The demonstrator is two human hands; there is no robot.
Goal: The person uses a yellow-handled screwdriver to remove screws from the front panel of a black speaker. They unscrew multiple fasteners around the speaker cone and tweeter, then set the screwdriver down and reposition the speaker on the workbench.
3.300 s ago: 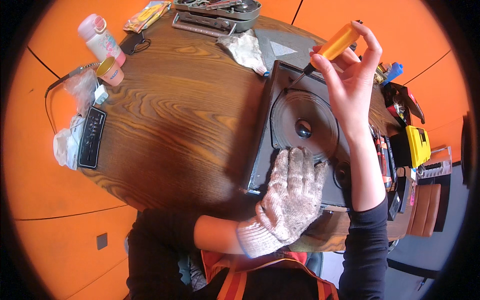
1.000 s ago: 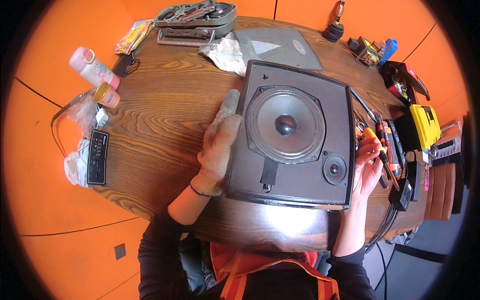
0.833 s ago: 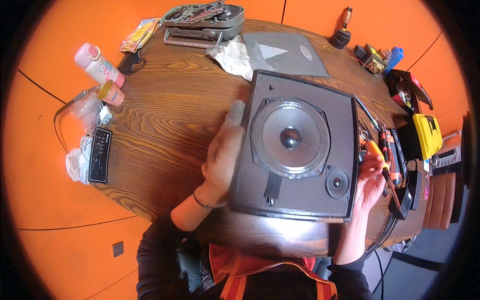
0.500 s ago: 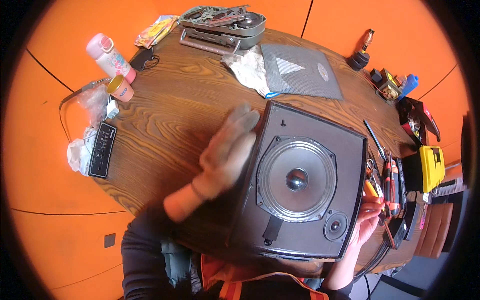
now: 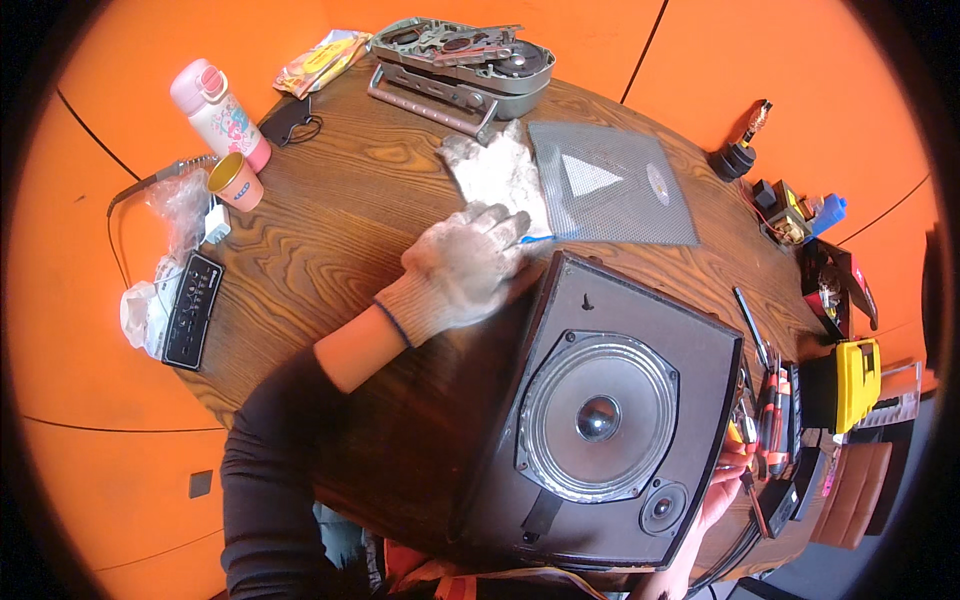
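Observation:
A dark box speaker (image 5: 640, 320) stands in front of me, with a large round cone and a small tweeter on its face. My left hand (image 5: 465, 265), in a dirty white work glove, reaches past the speaker's left side. Its fingers are stretched out over the lower end of a loose white glove (image 5: 500, 175). Beside that glove is a grey mesh speaker grille (image 5: 625, 215) with a white triangle. My bare right hand (image 5: 718, 492) is at the speaker's right side, its fingers curled next to a yellow-orange handle (image 5: 736, 433). The speaker partly hides this hand.
Screwdrivers (image 5: 772, 420) and other tools crowd the table right of the speaker, near a yellow-and-black case (image 5: 856, 385). An opened grey device (image 5: 460, 75) stands at the back. On the left are a pink bottle (image 5: 222, 115), a paper cup (image 5: 236, 182) and a black control box (image 5: 193, 312).
My left hand has moved from the speaker's upper left edge to the loose white glove. The view has shifted, so the speaker appears lower. My right hand stays beside the speaker.

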